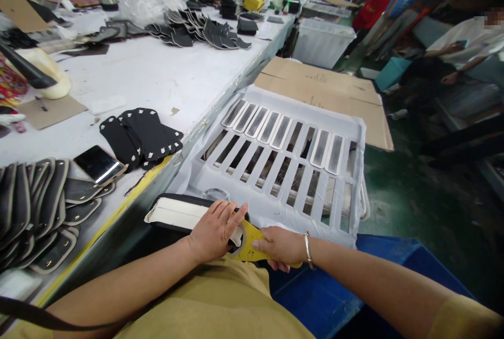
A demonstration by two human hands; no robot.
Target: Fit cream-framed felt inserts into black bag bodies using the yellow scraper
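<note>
Mustard-coloured shirt cloth (220, 299) lies nearest the camera, behind one yellow tool (252, 249) and one long black piece with a cream strip (173, 214), both just off the table edge. Seven pale-rimmed strips (269, 126) lie on the slotted rack (260, 205), five together and two apart; one phone (99, 165) sits among dark pieces (35, 197) too overlapped to count. A blue bin (397, 260) stands below the rack. The left hand (212, 230) (it hides the long piece's near end) lies palm-down, fingers extended; whether it grips, I cannot tell. The right hand (281, 244), wrist braceleted, clasps the tool, thumb on top.
</note>
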